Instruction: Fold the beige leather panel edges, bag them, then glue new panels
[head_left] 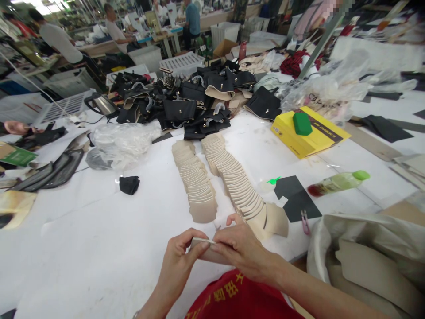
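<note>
Both my hands pinch one beige cut piece (pixel 212 254) close to my body, above the near edge of the table. My left hand (pixel 181 254) grips its left end, thumb on top. At the other end, my right hand (pixel 242 248) presses it between thumb and fingers. The piece looks folded or bent along its upper edge; my fingers hide part of it. Just beyond lie two overlapping rows of similar beige pieces, a shorter left row (pixel 195 181) and a longer right row (pixel 244 186) that curves toward my right hand.
A white sack (pixel 318 252) holding beige pieces stands at the right. Nearby lie thread snips (pixel 305 223), a dark sheet (pixel 297 199), a bottle (pixel 338 183) and a yellow box (pixel 305 133). Black bag parts (pixel 181 110) are heaped at the back; a kettle (pixel 102 105) stands left of them.
</note>
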Action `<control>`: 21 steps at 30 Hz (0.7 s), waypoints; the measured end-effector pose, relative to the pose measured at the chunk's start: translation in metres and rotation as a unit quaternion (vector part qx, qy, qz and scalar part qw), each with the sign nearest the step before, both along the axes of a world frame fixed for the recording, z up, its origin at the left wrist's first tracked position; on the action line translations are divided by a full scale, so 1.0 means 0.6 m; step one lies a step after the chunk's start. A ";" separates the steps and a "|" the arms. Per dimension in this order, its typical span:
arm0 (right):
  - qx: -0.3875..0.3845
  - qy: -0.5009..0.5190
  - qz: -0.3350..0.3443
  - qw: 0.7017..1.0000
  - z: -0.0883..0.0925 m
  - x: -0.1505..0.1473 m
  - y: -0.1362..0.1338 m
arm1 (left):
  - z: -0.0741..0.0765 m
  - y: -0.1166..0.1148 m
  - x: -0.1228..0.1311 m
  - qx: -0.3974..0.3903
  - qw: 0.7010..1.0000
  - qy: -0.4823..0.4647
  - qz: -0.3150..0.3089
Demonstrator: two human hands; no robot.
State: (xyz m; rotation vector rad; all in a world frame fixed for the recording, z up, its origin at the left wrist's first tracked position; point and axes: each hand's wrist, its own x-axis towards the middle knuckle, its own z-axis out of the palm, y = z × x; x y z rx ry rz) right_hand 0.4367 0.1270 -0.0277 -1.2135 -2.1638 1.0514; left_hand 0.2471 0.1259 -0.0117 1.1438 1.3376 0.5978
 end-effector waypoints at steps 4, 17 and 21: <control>-0.014 -0.016 0.005 1.000 -0.002 0.007 0.001 | -0.005 0.009 -0.009 -0.055 0.996 -0.064 -0.004; 0.073 -0.074 0.020 0.994 0.007 -0.014 -0.004 | 0.005 -0.003 -0.003 -0.001 1.000 0.012 -0.012; 0.064 -0.065 0.003 0.996 -0.002 0.017 -0.025 | 0.000 -0.008 -0.009 0.028 0.999 0.036 0.026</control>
